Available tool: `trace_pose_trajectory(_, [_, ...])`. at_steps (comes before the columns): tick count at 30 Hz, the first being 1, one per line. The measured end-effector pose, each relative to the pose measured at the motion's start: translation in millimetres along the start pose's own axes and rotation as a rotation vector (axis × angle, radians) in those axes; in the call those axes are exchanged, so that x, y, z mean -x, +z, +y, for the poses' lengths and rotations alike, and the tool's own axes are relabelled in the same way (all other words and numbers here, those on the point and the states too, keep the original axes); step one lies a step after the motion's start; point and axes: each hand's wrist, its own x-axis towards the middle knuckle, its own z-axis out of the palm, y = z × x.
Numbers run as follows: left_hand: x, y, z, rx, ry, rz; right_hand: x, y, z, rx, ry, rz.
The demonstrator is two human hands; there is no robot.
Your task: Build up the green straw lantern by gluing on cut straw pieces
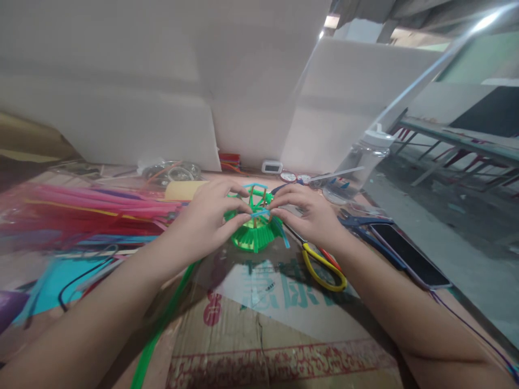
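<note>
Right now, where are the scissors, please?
In the head view, the scissors lie beneath the right hand, between the green straw model and the phone.

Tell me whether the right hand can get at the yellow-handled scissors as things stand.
Probably yes. The yellow-handled scissors lie uncovered on the cardboard beside the right hand, nothing between them. But that hand, like the left hand, is pinching the green straw model and would have to let go first.

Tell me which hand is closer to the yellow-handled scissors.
Right. The right hand is right beside the blade end of the yellow-handled scissors; the left hand is on the far side of the green straw craft.
</note>
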Motion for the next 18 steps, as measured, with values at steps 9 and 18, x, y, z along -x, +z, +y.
trace_pose_trajectory(9, [0.2,-7.2,0.7,-0.021,-0.026,0.009,-0.1,7.0,-6.2,0.050,-0.053,-0.019])
trace_pose_trajectory(18, [-2.6,-18.2,12.4,0.182,-0.224,0.140,-0.4,3.1,-5.6,0.054,-0.050,0.076])
